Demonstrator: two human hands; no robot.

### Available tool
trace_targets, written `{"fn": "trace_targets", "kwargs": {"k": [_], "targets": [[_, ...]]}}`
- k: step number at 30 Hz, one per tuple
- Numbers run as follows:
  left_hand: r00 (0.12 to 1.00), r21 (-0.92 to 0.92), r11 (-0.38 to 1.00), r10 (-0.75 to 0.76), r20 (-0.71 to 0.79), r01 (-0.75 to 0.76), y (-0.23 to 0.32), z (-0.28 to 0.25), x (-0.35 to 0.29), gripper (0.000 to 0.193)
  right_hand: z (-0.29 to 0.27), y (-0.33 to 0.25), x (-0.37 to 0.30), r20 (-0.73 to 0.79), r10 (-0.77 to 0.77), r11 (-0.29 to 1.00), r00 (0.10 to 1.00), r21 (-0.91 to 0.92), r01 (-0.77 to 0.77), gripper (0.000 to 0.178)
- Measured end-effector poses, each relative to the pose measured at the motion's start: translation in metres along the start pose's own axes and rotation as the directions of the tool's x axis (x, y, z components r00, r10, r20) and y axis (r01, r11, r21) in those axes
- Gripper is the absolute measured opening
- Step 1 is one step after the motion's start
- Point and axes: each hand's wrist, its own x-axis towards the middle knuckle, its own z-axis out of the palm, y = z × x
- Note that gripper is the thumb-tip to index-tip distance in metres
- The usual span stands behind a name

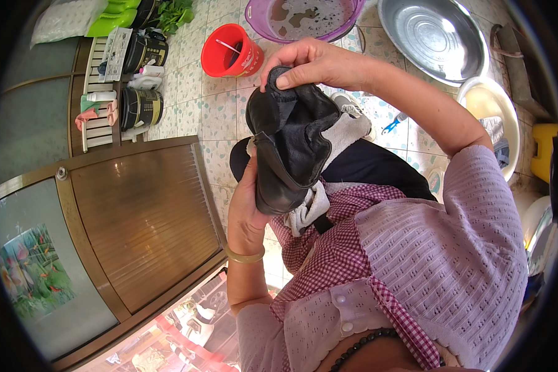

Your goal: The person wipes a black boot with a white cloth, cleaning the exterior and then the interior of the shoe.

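Observation:
A black leather ankle boot [281, 183] is held up over my lap, its opening spread so that the dark inside shows. My left hand [247, 201], with a bangle on its wrist, wraps round the boot's lower left side; part of its fingers is hidden behind the leather. My right hand [313, 64] pinches the boot's upper edge between thumb and fingers. Beneath the boot, a whitish cloth [310, 208] lies bunched on my checked apron [328, 245]. More pale cloth [348, 137] shows against the boot's right side, above my dark trouser leg [378, 172].
Beyond my hands stand a red bucket [217, 57] and a purple basin [259, 25] of sudsy water. A metal basin [387, 37] and a cream tub [511, 124] are at the right. A blue-handled brush [393, 123] lies on the tiles. A brown framed door [136, 211] is at left.

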Motion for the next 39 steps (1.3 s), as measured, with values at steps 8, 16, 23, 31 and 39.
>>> {"fn": "trace_targets", "kwargs": {"k": [8, 16, 23, 31, 39], "targets": [[0.996, 0.222, 0.972, 0.059, 0.059, -0.071, -0.004, 0.003, 0.006, 0.048, 0.008, 0.003, 0.001, -0.163, 0.086, 0.996, 0.983, -0.002, -0.087, 0.014], [0.989, 0.342, 0.930, 0.145, -0.011, -0.133, -0.011, 0.018, 0.007, 0.041, 0.009, 0.008, 0.000, -0.313, 0.114, 0.993, 0.943, 0.043, -0.106, 0.015], [0.986, 0.268, 0.955, 0.153, -0.063, -0.131, -0.007, 0.007, 0.008, 0.045, 0.002, 0.010, -0.002, -0.373, 0.072, 0.996, 0.925, 0.077, -0.046, 0.022], [0.983, 0.237, 0.960, 0.169, -0.066, -0.149, -0.003, 0.007, 0.009, 0.045, -0.048, 0.008, 0.011, -0.459, -0.383, 0.811, 0.802, -0.582, 0.054, 0.038], [0.984, 0.226, 0.962, 0.168, -0.060, -0.150, -0.007, 0.011, 0.009, 0.046, -0.003, -0.010, 0.006, 0.009, -0.252, 0.755, 0.968, -0.624, 0.202, 0.020]]}}
